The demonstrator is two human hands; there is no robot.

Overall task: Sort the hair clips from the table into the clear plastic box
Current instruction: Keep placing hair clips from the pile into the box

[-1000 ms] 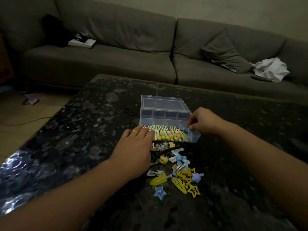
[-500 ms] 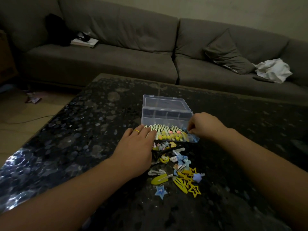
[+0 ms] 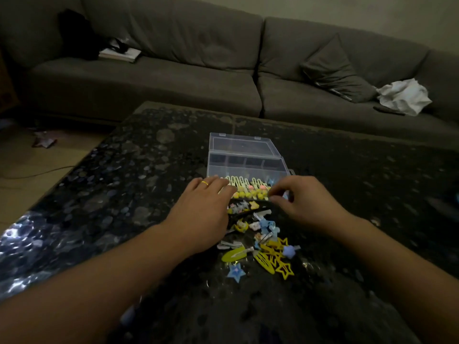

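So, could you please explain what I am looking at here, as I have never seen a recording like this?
There is no machine here: a person wears one camera on the head, looking forward and down at two bare hands. The single view shows a dark speckled table before a grey sofa. On it stands a clear box, lid open, with a row of clips at its near edge. A loose pile of clips lies nearer the person. The left hand rests flat beside the box, fingers straight. The right hand has curled fingers at the row's right end; what its grip holds is too dim to tell.
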